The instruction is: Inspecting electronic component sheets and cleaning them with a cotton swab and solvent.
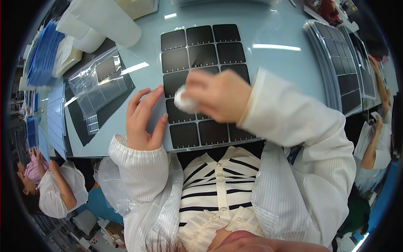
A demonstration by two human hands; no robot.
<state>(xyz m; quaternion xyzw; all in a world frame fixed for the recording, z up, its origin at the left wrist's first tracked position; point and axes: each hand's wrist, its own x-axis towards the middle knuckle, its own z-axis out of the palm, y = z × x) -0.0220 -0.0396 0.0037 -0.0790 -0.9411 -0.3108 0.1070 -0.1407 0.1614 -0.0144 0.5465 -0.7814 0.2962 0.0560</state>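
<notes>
A sheet with a grid of black rounded rectangles (202,35) lies on the pale blue tabletop in front of me, three columns wide. My right hand (220,93), slightly blurred, grips a bunched white wad (185,101), which could be cloth or tissue. It presses over the left and middle columns and hides several rectangles. My left hand (145,115) rests beside the sheet's left edge, fingers spread, with the index fingertip and thumb at that edge and nothing held.
At left, clear plastic film (98,84) lies on black sheets (79,126), near a stack of blue sheets (42,63). A white cylindrical container (111,21) stands at the back left. Similar black-grid sheets are stacked (340,63) at right. Co-workers sit on both sides.
</notes>
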